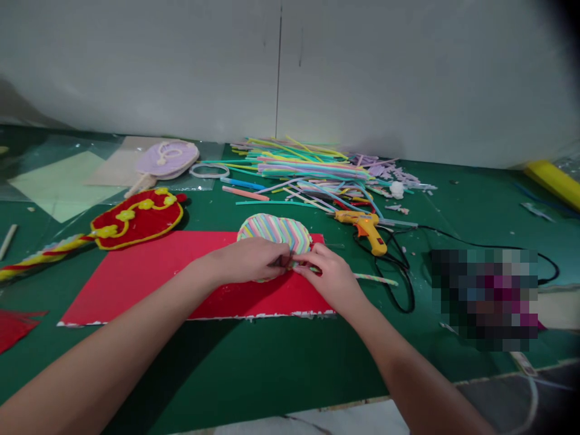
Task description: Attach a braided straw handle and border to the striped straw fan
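A rounded panel of pastel diagonal stripes point(276, 229), seemingly made of pipe cleaners, lies at the far edge of a red board point(154, 272). Over its near edge, my left hand point(254, 260) is closed, its fingertips pinched close to the panel's lower right edge. My right hand point(328, 275) meets it there, thumb and forefinger pinching a twisted pastel pipe cleaner point(376, 279) whose free end sticks out to the right past the hand. The fingers hide the spot where the twist and the panel meet.
A yellow glue gun point(367, 228) with a black cord lies right of the panel. Behind are piled loose pipe cleaners point(299, 160). At left lie a red fan-shaped piece with yellow flowers point(136, 220) and a lilac one point(165, 158). A pixelated patch point(492, 299) covers something at right.
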Tool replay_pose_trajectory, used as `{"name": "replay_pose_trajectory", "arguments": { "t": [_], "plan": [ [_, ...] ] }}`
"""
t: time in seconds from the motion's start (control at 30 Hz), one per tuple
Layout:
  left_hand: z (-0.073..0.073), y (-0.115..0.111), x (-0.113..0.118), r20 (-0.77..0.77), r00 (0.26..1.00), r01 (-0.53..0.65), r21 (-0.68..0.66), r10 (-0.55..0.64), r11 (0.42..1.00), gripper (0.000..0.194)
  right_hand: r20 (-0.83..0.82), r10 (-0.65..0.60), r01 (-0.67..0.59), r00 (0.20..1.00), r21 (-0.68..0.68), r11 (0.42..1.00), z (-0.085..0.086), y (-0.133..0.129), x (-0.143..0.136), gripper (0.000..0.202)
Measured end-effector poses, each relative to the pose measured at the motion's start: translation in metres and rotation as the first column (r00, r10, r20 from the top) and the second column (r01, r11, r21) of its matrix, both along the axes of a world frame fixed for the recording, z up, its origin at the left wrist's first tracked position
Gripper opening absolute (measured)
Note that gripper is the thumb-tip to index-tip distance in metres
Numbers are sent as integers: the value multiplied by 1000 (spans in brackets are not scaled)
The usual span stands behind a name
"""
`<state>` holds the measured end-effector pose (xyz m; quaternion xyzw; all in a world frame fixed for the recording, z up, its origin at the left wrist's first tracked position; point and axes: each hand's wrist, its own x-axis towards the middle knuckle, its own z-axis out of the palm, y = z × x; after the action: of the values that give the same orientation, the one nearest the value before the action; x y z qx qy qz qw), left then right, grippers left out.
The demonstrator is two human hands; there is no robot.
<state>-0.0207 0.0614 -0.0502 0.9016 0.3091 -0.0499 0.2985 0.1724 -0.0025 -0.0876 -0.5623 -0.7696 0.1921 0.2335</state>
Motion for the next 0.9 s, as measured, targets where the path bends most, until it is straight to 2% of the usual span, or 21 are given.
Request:
{"name": "replay_pose_trajectory", "arguments": {
  "t": [0.37,0.53,0.6,0.67,0.73,0.77,0.83,0.9],
  "plan": [
    [-5,-1,0,9,1000,-8,35,8,999,10,1,0,0,1000,17,1000,-2,-1,0,18],
    [-3,6,-6,66,998,-3,-121,11,993,16,-9,-4,4,1000,20,1000,-3,-1,0,19],
    [3,10,-14,147,987,-39,-161,63,986,21,-25,-5,6,1000,20,1000,-3,0,0,19],
    [12,12,-27,262,938,-183,-183,227,966,24,-39,-2,3,999,16,1000,-4,0,1,19],
    [19,13,-44,395,802,-400,-202,448,894,22,-56,5,-4,998,9,1000,-5,0,1,19],
    [22,13,-54,451,708,-512,-201,543,835,21,-62,7,-6,998,7,1000,-5,0,1,19],
    [21,11,-74,496,539,-692,-200,681,694,19,-76,8,-7,997,9,1000,-6,0,1,19],
    [14,7,-89,476,413,-827,-159,776,538,20,-85,8,-6,996,15,1000,-6,0,1,19]
  ]
}}
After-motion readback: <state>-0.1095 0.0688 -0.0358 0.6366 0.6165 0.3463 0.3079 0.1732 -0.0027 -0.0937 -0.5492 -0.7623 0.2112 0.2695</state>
